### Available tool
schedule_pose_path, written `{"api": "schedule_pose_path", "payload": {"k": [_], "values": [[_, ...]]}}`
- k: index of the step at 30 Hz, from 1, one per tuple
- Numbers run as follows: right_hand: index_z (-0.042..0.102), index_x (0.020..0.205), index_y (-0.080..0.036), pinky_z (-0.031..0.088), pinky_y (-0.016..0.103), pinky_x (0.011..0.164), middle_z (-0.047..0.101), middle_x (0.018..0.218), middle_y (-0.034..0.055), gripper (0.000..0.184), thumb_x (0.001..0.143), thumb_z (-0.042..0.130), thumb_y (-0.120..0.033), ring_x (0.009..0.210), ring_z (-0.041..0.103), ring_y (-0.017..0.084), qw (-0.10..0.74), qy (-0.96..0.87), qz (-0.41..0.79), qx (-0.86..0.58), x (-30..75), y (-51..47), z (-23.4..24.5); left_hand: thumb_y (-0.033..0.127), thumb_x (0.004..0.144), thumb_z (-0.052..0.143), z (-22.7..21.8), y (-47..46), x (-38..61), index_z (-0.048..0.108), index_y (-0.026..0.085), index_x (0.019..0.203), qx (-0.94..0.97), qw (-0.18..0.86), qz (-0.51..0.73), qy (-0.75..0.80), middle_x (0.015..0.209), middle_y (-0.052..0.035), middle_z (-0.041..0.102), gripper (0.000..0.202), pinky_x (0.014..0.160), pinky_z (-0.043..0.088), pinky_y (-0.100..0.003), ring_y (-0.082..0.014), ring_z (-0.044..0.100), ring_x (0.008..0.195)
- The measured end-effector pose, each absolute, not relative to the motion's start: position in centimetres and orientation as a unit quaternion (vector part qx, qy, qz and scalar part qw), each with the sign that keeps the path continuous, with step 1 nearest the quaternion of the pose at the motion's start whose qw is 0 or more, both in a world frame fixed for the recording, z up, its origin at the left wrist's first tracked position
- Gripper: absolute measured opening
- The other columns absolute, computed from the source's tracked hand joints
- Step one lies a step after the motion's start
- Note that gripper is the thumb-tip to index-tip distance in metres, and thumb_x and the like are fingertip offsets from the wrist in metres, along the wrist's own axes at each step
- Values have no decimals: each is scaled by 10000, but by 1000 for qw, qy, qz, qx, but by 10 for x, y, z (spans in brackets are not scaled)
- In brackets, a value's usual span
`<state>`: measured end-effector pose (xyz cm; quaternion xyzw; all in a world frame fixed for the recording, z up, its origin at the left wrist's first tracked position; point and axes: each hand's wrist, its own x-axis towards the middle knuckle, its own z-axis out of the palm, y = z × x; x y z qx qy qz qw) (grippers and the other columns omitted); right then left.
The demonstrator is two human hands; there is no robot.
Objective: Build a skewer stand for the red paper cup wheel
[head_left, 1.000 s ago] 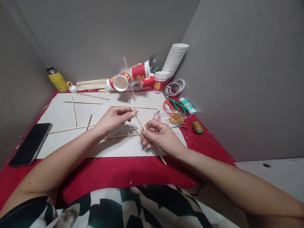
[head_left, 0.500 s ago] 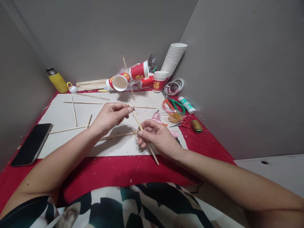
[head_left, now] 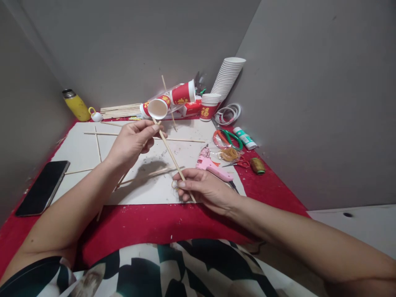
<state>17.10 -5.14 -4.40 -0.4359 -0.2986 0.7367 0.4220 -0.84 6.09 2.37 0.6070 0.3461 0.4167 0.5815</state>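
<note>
My left hand (head_left: 135, 138) pinches the upper end of a thin wooden stick (head_left: 169, 152) above the white sheet. A short piece of another stick crosses it at those fingertips. Lower down, my right hand (head_left: 206, 187) is closed around the same slanted stick near its bottom end. A thin yellowish loop (head_left: 174, 185), which looks like a rubber band, hangs at the right fingertips. Beneath my left forearm, more joined sticks (head_left: 148, 175) rise at an angle and cast a shadow. How they connect to the held stick is partly hidden.
Loose sticks (head_left: 96, 142) lie on the white sheet (head_left: 71, 144), left of my arm. A pink glue gun (head_left: 213, 167), scissors (head_left: 243, 163) and bagged rubber bands (head_left: 229, 154) are at right. Paper cups (head_left: 227, 78) stand behind; a phone (head_left: 43, 187) lies left.
My left hand has moved left and slightly away from me with the stick's upper end. My right hand has shifted a little nearer to me, uncovering the glue gun. The sticks beneath have tilted.
</note>
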Motion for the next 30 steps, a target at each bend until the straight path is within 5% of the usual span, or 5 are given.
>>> {"api": "schedule_pose_path", "payload": {"k": [9, 18, 22, 26, 30], "values": [[768, 915, -192, 546, 244, 650, 723, 854, 56, 259, 730, 777, -373, 754, 658, 131, 525, -358, 583, -506, 199, -53, -42, 320, 789, 672, 40, 69, -21, 632, 153, 793, 602, 529, 461, 381, 718, -19, 654, 172, 416, 207, -193, -33, 326, 438], [752, 933, -261, 564, 300, 747, 740, 944, 27, 160, 779, 744, -304, 905, 678, 179, 611, -519, 309, -512, 209, -25, -6, 267, 714, 759, 24, 53, -5, 658, 119, 784, 564, 656, 364, 345, 731, -24, 664, 192, 406, 182, -164, -13, 311, 448], [745, 882, -224, 553, 288, 735, 738, 858, 16, 109, 778, 749, -257, 806, 674, 150, 621, -603, 215, -453, 199, -12, 1, 272, 749, 745, 19, 41, 1, 666, 110, 805, 554, 684, 336, 336, 761, -41, 688, 190, 407, 204, -158, -13, 330, 454], [722, 848, -200, 508, 237, 614, 696, 772, 3, 79, 821, 725, -273, 664, 617, 106, 614, -628, 216, -427, 194, -7, 3, 251, 782, 713, 16, 36, 3, 669, 119, 917, 557, 691, 323, 327, 772, -38, 697, 194, 408, 238, -154, -14, 344, 447], [678, 793, -175, 407, 212, 476, 571, 603, -26, 267, 896, 633, -417, 505, 496, 78, 548, -627, 336, -440, 198, -6, 3, 235, 794, 713, 15, 34, 2, 634, 133, 1061, 554, 697, 322, 320, 764, -29, 701, 297, 404, 253, -150, -15, 351, 439]]}}
